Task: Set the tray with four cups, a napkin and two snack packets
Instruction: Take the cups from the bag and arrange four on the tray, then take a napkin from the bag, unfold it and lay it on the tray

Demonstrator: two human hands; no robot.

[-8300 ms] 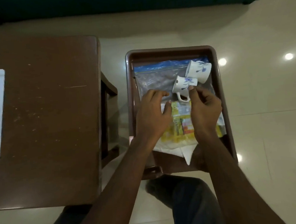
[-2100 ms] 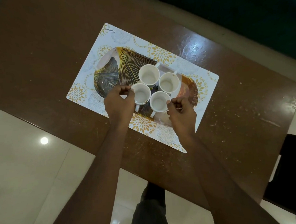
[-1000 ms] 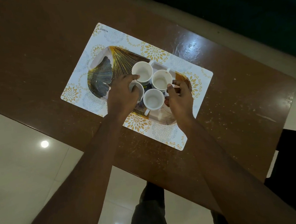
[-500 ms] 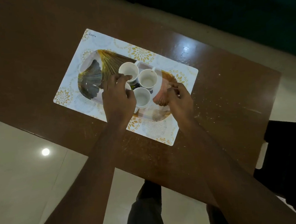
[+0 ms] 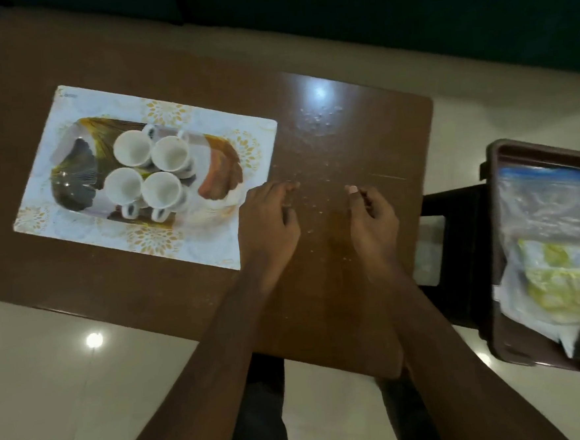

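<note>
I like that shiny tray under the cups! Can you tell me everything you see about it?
The tray is oblong with rounded corners, glossy, printed with fan-shaped leaves in gold, dark grey and orange-brown. It lies flat on a white mat on the brown table. Four white cups stand upright near its middle, in a tight square. The left hand, past its right end, does not touch it.

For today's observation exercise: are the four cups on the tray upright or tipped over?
Upright. All four cups show round open mouths facing up with white insides visible, standing close together on the tray.
</note>
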